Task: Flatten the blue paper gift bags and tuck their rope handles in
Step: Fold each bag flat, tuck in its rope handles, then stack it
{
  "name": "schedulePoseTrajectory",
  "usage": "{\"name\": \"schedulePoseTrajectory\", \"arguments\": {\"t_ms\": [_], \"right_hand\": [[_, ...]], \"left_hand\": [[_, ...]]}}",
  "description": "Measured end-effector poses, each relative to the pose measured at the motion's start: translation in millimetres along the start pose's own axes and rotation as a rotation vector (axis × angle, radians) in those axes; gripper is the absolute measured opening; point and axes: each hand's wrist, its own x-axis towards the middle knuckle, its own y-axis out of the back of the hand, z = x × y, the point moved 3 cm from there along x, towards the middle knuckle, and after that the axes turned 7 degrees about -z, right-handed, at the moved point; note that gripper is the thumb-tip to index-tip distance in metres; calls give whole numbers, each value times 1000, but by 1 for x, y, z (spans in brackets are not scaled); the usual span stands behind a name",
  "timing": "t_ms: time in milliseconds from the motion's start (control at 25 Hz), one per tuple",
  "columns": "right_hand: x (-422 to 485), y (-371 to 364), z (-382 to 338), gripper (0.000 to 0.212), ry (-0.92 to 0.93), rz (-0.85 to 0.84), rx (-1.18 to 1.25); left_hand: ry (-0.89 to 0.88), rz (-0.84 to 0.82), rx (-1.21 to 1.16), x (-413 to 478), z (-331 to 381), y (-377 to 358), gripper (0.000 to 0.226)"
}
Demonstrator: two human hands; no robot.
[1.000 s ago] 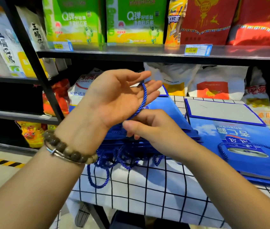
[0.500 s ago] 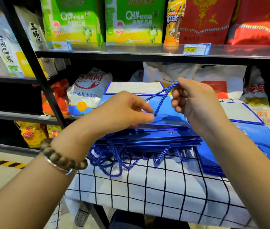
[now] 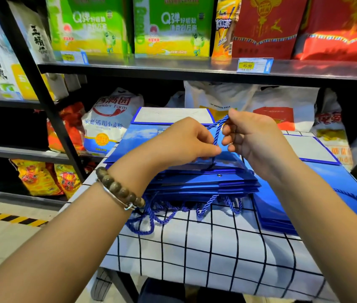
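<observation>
A stack of flattened blue paper gift bags [image 3: 203, 182] lies on a table with a white checked cloth [image 3: 212, 243]. Several blue rope handles [image 3: 149, 217] hang loose over the stack's near edge. Above the top bag, a blue rope handle [image 3: 216, 133] is stretched upward. My left hand [image 3: 186, 141], with a bead bracelet on its wrist, pinches the rope's lower part. My right hand [image 3: 251, 136] pinches its upper loop. A second pile of blue bags [image 3: 282, 206] lies to the right, partly under my right forearm.
Black metal shelves [image 3: 151, 67] stand right behind the table, loaded with green boxes [image 3: 98, 27], red gift bags [image 3: 265, 25], a flour sack [image 3: 109, 121] and white bags. A price tag [image 3: 254, 65] hangs on the shelf edge. Yellow-black floor tape [image 3: 9, 218] runs at lower left.
My right hand rose from the bag's near edge to pinch the rope's upper loop. My left hand turned palm down, closed on the rope lower down, and the two hands drew closer together.
</observation>
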Motion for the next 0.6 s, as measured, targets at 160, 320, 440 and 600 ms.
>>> {"name": "schedulePoseTrajectory", "arguments": {"t_ms": [160,320,440,600], "right_hand": [[-4,7,4,17,-46,-108,-371],[-11,10,9,4,-90,-162,-508],[-8,11,12,3,-71,-119,-484],[-6,16,17,12,-79,-93,-530]], "left_hand": [[16,97,-72,6,-4,2,22],[15,167,-216,10,-8,5,18],[-12,172,-295,7,-5,3,14],[-13,91,190,-11,-15,5,50]]}}
